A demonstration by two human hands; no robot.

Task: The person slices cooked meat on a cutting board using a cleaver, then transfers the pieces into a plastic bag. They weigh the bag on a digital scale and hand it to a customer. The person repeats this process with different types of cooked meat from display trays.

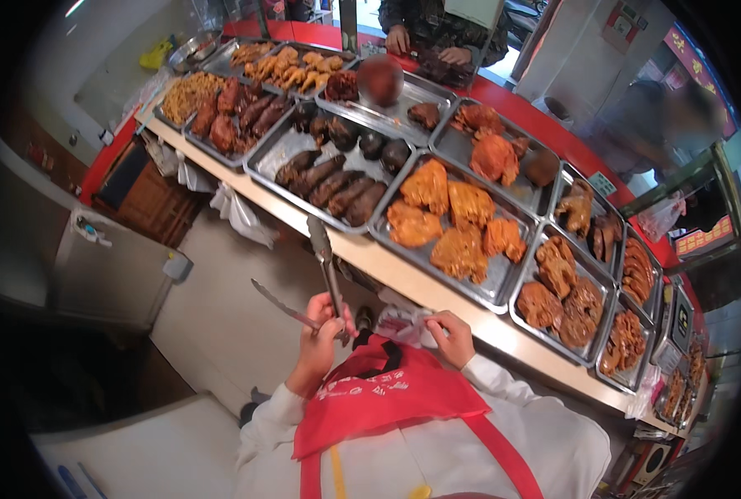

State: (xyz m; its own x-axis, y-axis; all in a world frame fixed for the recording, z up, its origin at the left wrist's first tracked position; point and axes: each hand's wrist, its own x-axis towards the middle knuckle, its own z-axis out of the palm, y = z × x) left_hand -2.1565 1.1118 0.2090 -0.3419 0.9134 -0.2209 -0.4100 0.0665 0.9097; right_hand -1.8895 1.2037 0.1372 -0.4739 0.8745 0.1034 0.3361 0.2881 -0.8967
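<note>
My left hand [325, 321] grips a pair of metal tongs [328, 268] upright, their tips near the counter's edge. A long thin blade-like metal tool [283, 307] points up and left from the same hand; whether it is a knife or part of the tongs I cannot tell. My right hand [451, 337] holds the rim of a clear plastic bag [403, 325] between thumb and fingers. Reddish-brown pieces lie inside the bag, in front of my red apron [395, 390]. Beyond my hands, steel trays hold orange-brown cooked meat [461, 252] and dark elongated pieces [330, 187].
The wooden counter edge [370, 265] runs diagonally before me, with white plastic bags [242, 215] hanging from it. A scale [679, 324] stands at the right end. Across the red ledge are a person's hands [454, 56]. A steel cabinet [117, 268] stands at left.
</note>
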